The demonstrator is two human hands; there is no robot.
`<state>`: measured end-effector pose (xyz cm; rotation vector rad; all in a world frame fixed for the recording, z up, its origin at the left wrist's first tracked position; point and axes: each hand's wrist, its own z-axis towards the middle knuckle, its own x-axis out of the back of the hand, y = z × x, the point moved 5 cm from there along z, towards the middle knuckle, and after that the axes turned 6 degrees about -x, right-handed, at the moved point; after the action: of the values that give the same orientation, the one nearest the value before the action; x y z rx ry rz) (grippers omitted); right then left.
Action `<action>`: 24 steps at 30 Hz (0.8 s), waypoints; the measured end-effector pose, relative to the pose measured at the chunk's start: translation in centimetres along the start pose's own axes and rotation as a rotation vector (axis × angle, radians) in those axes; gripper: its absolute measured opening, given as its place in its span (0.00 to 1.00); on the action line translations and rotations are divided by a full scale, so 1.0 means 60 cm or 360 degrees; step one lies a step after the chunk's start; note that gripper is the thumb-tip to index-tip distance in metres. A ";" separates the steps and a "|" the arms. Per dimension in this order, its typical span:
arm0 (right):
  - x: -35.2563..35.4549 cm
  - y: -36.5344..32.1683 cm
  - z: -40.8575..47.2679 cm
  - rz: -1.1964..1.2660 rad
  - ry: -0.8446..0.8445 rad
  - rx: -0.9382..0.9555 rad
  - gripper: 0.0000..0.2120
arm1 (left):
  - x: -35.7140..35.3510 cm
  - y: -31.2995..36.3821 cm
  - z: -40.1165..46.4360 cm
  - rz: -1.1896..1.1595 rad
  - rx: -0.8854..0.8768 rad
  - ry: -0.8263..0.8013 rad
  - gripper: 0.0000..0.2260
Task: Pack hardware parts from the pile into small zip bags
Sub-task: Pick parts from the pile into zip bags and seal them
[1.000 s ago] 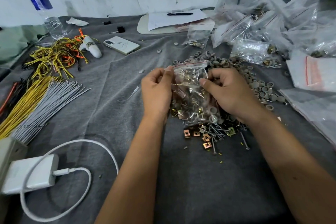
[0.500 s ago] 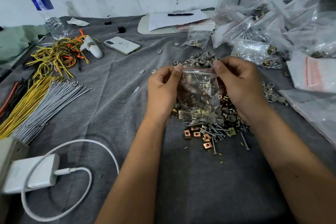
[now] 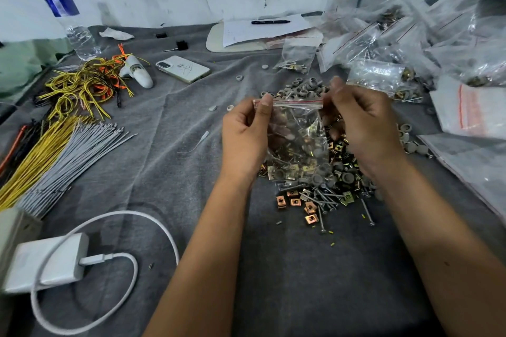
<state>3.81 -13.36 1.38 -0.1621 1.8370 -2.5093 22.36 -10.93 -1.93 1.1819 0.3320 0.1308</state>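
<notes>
Far to my left the wire bundles [image 3: 54, 145] and a charger [image 3: 46, 260] lie on the grey cloth [image 3: 178, 172], no part of this job; then my left hand [image 3: 243, 139] comes in, its thumb and forefinger pinching the left corner of the zip bag [image 3: 298, 139] at the red-lined seal; the bag hangs between my hands above the near edge of the pile [image 3: 323, 186], already carrying clips, grey rings and screws in its lower half; my right hand [image 3: 364, 128] pinches the opposite end of the seal, fingers curled round it; whether the strip is pressed fully closed along its length I cannot tell, though it looks drawn taut and level.

I judge this bag filled and at its sealing; beyond my right hand a heap of packed bags [image 3: 410, 44] lies against the wall, so a good share is done; yet the pile under my hands is thick with copper clips, screws and rings, and a stack of flat empty bags [image 3: 473, 107] waits at the right edge; plenty remains.
</notes>
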 end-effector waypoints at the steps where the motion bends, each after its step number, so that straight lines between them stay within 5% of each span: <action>1: 0.000 -0.002 0.000 -0.0029 0.0001 0.0034 0.15 | 0.001 0.001 -0.001 -0.0003 0.0005 0.0019 0.12; 6: 0.004 -0.007 0.000 -0.0220 0.0072 0.0154 0.05 | -0.010 0.003 -0.008 -0.0083 0.0151 -0.0096 0.06; 11: 0.012 -0.005 0.003 -0.0270 0.0204 0.0165 0.04 | -0.019 0.001 -0.014 -0.0153 0.0263 -0.0207 0.16; 24: -0.003 -0.007 -0.003 -0.0312 0.0124 0.0150 0.09 | -0.016 0.013 -0.013 -0.0014 0.0184 -0.0185 0.18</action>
<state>3.98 -13.05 1.70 -0.2573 1.8071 -2.7648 21.26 -10.21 -1.32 1.2965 0.2448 0.0350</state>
